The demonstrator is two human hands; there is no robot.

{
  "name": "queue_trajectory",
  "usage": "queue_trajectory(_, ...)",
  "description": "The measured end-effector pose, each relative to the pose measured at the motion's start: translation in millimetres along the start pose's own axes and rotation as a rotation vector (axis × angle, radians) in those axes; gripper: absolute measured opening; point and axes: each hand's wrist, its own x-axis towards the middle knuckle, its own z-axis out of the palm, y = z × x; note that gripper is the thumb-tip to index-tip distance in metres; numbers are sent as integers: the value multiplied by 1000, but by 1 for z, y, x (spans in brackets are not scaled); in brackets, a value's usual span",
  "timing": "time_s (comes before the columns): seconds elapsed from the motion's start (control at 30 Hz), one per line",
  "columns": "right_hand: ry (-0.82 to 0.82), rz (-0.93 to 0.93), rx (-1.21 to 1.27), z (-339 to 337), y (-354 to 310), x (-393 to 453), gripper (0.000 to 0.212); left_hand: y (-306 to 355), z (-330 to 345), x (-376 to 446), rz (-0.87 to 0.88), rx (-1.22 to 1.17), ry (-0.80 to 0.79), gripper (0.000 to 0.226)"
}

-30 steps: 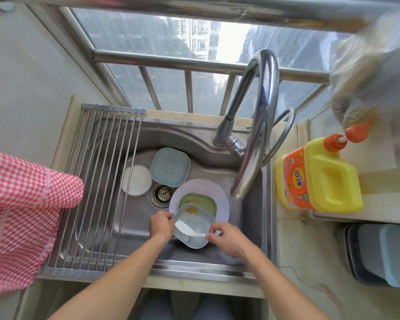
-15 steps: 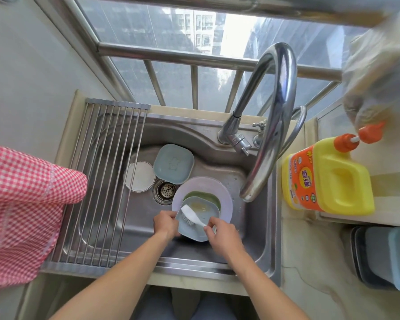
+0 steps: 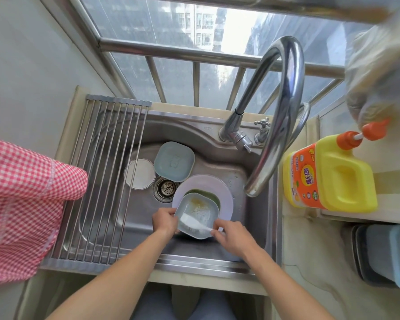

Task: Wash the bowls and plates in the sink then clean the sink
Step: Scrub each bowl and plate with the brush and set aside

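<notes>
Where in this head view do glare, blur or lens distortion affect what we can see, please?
Head view: daylight blows out the window; the wide lens bends the tap and the rack; the plastic bag at top right is blurred; the brush in the right hand smears slightly, while the bowl in the left hand stays sharp.

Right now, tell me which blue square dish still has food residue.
The blue square dish gripped by the left hand, with yellow residue inside. The other blue dish, near the drain, looks clean.

brush head (image 3: pixel 189 221) blurred, maybe bristles down; green dish (image 3: pixel 214 197) mostly hidden under blue bowl (image 3: pixel 195 214).
</notes>
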Motion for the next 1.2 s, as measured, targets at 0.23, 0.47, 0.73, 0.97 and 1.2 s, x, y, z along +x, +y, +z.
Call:
queue_trajectory(0.23, 149, 32, 14, 10, -1, -2, 18, -3, 4, -1, -27, -54, 11, 35)
queue_trajectory(0.47, 214, 54, -31, 7, 0, -1, 19, -5, 5, 1, -56, -119, 8, 32)
queue_trajectory(0.73, 182, 26, 6, 12, 5, 0, 20, -11, 6, 2, -60, -176, -2, 32)
queue_trajectory(0.97, 170, 27, 5, 9, 8, 0, 21, -13, 7, 7, -64, -178, -10, 34)
queue_trajectory(1.2, 150, 22, -21, 5, 9, -5, 21, -13, 8, 7, -39, -164, 6, 33)
